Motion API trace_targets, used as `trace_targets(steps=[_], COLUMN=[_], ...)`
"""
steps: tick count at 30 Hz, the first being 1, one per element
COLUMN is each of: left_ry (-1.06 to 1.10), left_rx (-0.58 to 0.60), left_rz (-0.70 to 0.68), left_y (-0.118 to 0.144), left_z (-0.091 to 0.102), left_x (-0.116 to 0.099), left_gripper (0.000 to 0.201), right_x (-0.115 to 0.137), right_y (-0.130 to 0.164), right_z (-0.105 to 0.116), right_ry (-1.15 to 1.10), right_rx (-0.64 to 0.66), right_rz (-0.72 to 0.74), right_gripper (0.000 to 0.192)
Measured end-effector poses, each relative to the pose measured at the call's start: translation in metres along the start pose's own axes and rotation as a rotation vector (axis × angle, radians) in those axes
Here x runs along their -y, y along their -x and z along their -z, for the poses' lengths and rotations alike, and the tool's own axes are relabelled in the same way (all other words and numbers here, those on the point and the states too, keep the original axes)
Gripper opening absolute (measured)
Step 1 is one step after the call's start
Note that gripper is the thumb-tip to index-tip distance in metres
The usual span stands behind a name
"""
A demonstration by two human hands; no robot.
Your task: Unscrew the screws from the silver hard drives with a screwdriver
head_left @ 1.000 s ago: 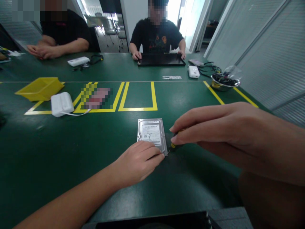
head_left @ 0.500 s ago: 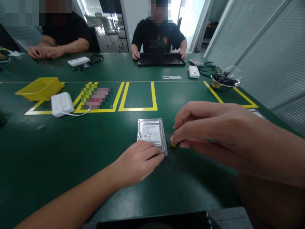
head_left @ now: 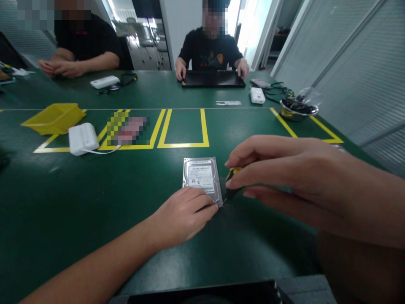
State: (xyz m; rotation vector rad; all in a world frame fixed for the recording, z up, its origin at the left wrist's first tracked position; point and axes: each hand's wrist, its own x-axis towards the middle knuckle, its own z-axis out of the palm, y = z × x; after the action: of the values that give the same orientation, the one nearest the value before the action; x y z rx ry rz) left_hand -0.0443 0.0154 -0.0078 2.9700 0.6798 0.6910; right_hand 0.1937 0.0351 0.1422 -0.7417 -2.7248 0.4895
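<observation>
The left hand [head_left: 182,217], its grip impossible to tell, covers the hard disk drive [head_left: 201,175] at its near end, while the right hand [head_left: 284,177] pinches a screwdriver [head_left: 232,192].

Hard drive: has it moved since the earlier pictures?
No, the hard drive sits in the same place relative to the yellow tape outline beyond it.

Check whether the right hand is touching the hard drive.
Apart. In the head view, green tabletop shows between the right hand and the hard drive's right edge.

Left grip [head_left: 183,216] lies palm-down, right grip [head_left: 294,175] pinches.
</observation>
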Motion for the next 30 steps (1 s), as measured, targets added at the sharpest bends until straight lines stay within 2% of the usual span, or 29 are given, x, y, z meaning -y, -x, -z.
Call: trace_targets(steps=[8, 19, 26, 30], left_ry=[-0.005, 0.011, -0.008, -0.003], left_rx=[-0.002, -0.012, -0.023, -0.031], left_rz=[-0.007, 0.002, -0.008, -0.008], left_y=[0.0016, 0.0017, 0.0001, -0.0001], left_z=[-0.0009, -0.0007, 0.0001, -0.0010], left_x=[0.0007, 0.0002, -0.0004, -0.0005], left_gripper=[0.025, 0.025, 0.023, 0.025], right_x=[0.0023, 0.0024, 0.0013, 0.0010], right_y=[-0.0023, 0.0006, -0.0006, -0.0007], right_z=[-0.0012, 0.0052, 0.0014, -0.0024], right_ry=[-0.024, -0.031, -0.038, 0.004], right_rx=[-0.028, 0.019, 0.011, -0.014], right_rz=[-0.012, 0.028, -0.005, -0.033], right_gripper=[0.023, 0.029, 0.018, 0.019])
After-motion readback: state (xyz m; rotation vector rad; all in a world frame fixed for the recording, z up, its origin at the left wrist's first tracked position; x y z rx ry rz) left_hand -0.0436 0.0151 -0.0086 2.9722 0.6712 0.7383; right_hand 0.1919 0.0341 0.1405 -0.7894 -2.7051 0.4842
